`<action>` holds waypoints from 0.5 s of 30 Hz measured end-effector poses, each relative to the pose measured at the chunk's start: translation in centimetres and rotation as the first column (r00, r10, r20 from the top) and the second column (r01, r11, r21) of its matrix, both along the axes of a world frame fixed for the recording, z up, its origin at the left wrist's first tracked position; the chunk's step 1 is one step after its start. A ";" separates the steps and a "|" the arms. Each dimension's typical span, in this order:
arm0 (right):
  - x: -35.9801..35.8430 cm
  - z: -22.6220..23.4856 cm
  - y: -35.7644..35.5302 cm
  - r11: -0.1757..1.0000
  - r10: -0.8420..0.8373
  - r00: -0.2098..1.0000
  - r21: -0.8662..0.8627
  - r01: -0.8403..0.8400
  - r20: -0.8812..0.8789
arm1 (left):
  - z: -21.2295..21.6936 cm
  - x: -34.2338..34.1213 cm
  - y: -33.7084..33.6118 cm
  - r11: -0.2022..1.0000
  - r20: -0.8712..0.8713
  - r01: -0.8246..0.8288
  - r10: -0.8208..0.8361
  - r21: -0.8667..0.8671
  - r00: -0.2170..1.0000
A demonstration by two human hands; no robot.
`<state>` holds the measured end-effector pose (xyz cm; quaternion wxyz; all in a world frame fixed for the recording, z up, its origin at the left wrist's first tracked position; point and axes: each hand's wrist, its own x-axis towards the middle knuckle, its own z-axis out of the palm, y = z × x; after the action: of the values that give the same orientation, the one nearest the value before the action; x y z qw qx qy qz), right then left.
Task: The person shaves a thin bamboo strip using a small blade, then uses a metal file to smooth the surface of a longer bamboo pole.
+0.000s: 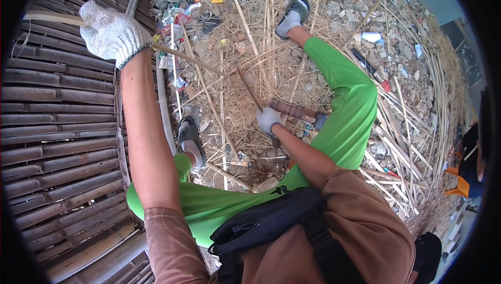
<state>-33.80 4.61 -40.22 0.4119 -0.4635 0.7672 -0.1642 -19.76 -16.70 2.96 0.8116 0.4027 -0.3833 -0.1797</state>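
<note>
My left hand (112, 32), in a white knit glove, is raised at the upper left and closed round a bamboo strip (195, 62). One end of the strip sticks out to the left past the glove; the other slopes down toward the middle. My right hand (269, 121), gloved too, is closed round a long-bladed knife (250, 89). The blade points up and away, its tip near the strip's far end; whether they touch I cannot tell. The handle end (275, 141) shows below the glove. Just right of this hand lies a brown ridged cylinder (295, 110).
A bamboo slat wall (62, 96) runs along the left. Thin shavings (245, 54) and loose strips cover the ground between my feet. Mixed litter (177, 18) lies at the far left, and long split strips (412, 127) are heaped on the right. An orange object (458, 184) stands at the right edge.
</note>
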 end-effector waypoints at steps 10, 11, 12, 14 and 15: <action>1.1 -2.8 0.0 0.988 0.110 0.991 0.121 -0.100 -0.074 | -0.8 0.1 -0.6 0.973 0.107 -0.226 0.221 0.040 0.969; 0.9 -3.0 0.4 0.988 0.130 0.989 0.099 -0.123 -0.073 | -2.6 2.6 -2.7 0.989 0.114 -0.138 0.142 -0.045 0.983; 0.3 -3.3 1.6 0.983 0.143 0.989 0.126 -0.137 -0.042 | -2.8 2.3 -2.0 0.991 0.077 -0.129 0.130 -0.024 0.988; 0.3 -3.9 0.9 0.978 0.148 0.989 0.149 -0.146 -0.005 | -2.4 1.6 -1.4 0.994 0.047 -0.111 0.111 -0.007 0.993; 0.5 -3.9 1.0 0.968 0.142 0.989 0.206 -0.145 0.029 | -2.8 1.7 -0.7 0.996 0.074 -0.087 0.088 -0.018 0.993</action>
<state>-33.28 5.62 -44.14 0.4740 -0.4712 0.7417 -0.0562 -18.07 -17.44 0.12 0.8068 0.4195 -0.3965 -0.1260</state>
